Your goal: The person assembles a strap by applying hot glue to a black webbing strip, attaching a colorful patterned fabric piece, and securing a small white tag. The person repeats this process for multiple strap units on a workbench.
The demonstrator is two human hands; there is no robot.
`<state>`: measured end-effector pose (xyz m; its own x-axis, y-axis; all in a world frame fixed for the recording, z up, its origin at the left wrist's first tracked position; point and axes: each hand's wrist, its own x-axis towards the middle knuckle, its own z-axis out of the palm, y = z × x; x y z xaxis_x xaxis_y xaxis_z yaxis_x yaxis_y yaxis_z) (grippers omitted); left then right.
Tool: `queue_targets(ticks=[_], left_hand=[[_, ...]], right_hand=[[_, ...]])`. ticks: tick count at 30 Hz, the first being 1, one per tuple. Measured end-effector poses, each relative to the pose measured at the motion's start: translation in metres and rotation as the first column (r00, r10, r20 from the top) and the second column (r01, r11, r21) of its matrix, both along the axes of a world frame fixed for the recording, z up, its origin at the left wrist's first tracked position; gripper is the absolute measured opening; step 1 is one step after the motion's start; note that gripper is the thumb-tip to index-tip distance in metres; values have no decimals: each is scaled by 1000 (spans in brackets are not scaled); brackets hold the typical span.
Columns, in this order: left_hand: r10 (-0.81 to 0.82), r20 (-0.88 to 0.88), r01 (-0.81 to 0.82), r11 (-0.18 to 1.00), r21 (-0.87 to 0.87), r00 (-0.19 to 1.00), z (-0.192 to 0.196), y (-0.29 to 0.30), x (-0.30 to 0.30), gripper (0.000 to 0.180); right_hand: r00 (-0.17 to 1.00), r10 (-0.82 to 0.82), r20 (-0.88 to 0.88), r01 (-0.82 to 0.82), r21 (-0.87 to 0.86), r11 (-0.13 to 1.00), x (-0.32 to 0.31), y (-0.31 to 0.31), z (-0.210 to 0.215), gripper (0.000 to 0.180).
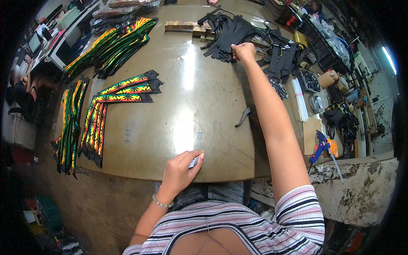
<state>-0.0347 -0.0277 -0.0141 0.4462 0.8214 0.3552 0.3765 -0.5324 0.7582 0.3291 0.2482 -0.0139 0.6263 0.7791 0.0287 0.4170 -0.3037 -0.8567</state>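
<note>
Touching straps (231, 35) bordering open tabletop (221, 114)

Around the worktable's (216, 123) middle, fabric straps (69, 123) lie from eight to ten o'clock, a strip pile (227, 37) at one, touched by the right hand (245, 52), glue sticks (299, 97) at three, a glue gun (321, 146) at four.

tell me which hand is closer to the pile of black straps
Right. The right hand is at the pile of black straps, on or just over its near side; the left hand is well short of it, at the near edge of the table.
</note>
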Motion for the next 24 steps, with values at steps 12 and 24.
queue_targets(ticks=[12, 24], left_hand=[[192, 300, 17, 817, -577, 934, 5, 11, -11, 22], [-95, 162, 179, 740, -648, 982, 21, -2, -16, 21]], right_hand=[[360, 480, -800, -554, 230, 800, -106, -211, 37, 14], [134, 301, -944, -747, 103, 657, -169, -283, 16, 20]])
